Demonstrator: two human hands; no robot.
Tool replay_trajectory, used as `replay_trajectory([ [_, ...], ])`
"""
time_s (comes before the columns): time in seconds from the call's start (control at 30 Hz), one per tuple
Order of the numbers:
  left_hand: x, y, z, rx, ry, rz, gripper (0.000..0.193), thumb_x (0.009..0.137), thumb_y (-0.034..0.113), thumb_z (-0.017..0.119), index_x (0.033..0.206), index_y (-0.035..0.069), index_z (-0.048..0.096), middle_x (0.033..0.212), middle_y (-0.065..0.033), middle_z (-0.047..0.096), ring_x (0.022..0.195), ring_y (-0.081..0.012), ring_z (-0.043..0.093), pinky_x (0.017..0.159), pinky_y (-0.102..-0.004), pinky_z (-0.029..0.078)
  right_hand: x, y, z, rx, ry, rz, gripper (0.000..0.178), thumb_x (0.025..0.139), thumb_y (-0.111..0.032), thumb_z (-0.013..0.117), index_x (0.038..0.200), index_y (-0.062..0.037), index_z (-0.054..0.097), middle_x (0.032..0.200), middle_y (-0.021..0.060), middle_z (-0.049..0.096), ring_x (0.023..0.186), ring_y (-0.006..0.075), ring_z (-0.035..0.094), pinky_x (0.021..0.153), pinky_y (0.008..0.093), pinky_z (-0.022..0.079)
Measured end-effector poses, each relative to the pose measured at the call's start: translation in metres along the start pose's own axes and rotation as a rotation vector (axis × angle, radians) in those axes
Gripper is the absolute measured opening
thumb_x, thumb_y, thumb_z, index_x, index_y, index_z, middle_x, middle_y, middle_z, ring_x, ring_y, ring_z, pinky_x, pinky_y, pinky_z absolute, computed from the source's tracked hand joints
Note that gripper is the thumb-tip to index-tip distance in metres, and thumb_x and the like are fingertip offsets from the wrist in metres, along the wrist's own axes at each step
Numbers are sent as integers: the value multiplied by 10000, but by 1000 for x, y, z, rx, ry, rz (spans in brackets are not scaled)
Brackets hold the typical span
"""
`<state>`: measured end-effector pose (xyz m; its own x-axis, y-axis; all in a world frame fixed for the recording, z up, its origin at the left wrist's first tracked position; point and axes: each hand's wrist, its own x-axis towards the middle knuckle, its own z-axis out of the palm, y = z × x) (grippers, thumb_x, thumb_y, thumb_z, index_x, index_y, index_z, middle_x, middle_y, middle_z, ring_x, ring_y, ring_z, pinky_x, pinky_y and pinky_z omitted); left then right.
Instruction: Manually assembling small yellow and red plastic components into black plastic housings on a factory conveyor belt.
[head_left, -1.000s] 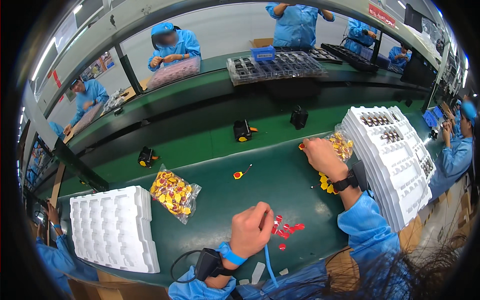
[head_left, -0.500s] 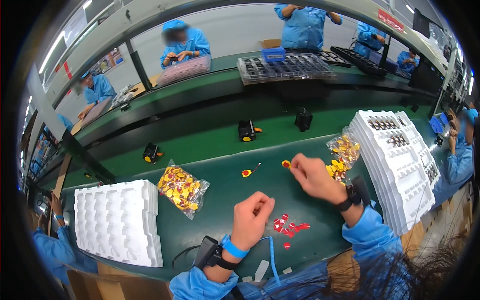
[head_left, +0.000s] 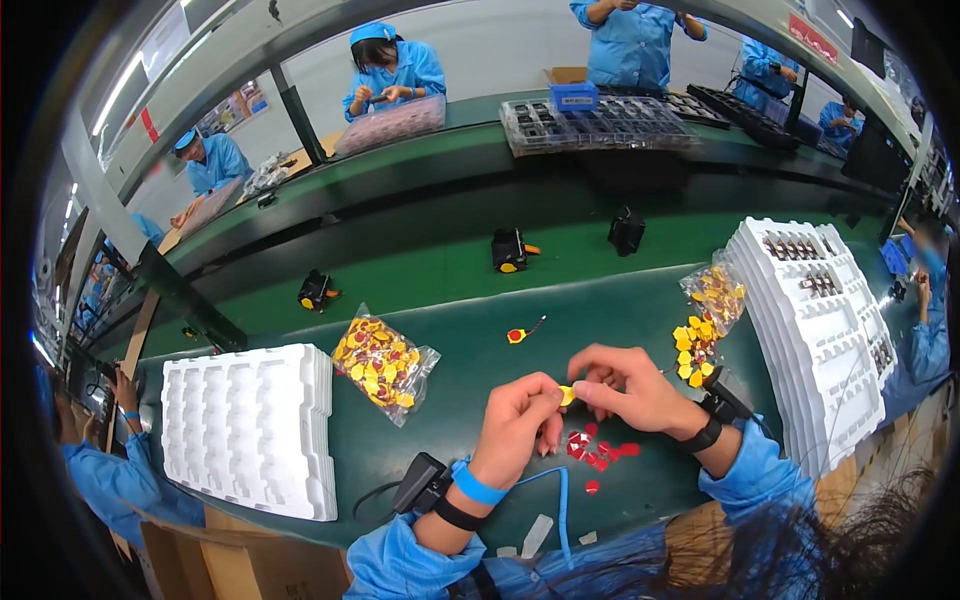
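My left hand [head_left: 512, 425] and my right hand [head_left: 640, 395] meet over the green table. Their fingertips pinch a small yellow disc-shaped part [head_left: 567, 396] between them; fingers partly cover it. Just below lie several red round stickers [head_left: 600, 452], some overlapping. Beyond the hands rests one yellow part [head_left: 516, 336] with a red centre and a short wire. A pile of loose yellow parts [head_left: 690, 350] spills from a clear bag [head_left: 718, 295] to the right of my right hand. Another clear bag [head_left: 380, 365] full of yellow and red parts lies to the left.
White moulded trays stand stacked at left [head_left: 245, 430] and at right [head_left: 800, 350], the right stack holding small metal parts. Black devices [head_left: 512, 250] with yellow discs sit on the green conveyor belt [head_left: 420, 275]. A blue cord [head_left: 562, 510] lies near me. Co-workers in blue work around.
My right hand has come down and left with the yellow part, meeting my left hand, whose fingers now touch it too. The whole view has shifted slightly.
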<state>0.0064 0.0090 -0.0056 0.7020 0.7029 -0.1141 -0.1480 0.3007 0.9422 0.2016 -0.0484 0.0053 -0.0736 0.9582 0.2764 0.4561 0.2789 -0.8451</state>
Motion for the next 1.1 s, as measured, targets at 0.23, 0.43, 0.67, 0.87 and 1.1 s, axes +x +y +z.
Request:
replay_trajectory([
  [0.23,-3,3,1,-231,-108,34,212,984,149,501,959,-38,598,661,-115,600,573,-186,592,520,-272,450,-12,-2,12,858,-103,331,164,985,-134,583,932,16,622,689,57,633,579,132,639,502,239,490],
  [0.43,-4,1,5,-98,-119,61,248,985,160,489,987,-62,598,729,-154,633,623,-225,624,567,-295,489,-16,-3,11,1036,-88,385,166,984,-133,585,932,21,619,696,84,633,558,143,617,533,243,500],
  [0.67,-6,3,5,-144,-145,90,221,1019,125,472,993,-58,593,769,-133,648,681,-173,624,610,-277,496,-16,1,10,1141,-146,350,171,987,-125,568,910,26,594,704,105,620,551,171,611,491,260,460],
  [0.87,-5,2,7,-97,-134,110,229,1024,134,470,992,-56,594,775,-132,650,686,-170,625,622,-274,497,-17,1,9,1168,-156,347,177,982,-126,571,885,22,581,698,109,615,537,175,605,485,267,457],
  [1.1,-6,-3,5,-6,-64,161,189,986,78,498,968,-77,605,757,-144,641,610,-221,635,555,-303,517,-17,3,11,1219,-178,371,178,978,-115,564,881,33,572,676,130,598,517,210,598,464,281,448],
])
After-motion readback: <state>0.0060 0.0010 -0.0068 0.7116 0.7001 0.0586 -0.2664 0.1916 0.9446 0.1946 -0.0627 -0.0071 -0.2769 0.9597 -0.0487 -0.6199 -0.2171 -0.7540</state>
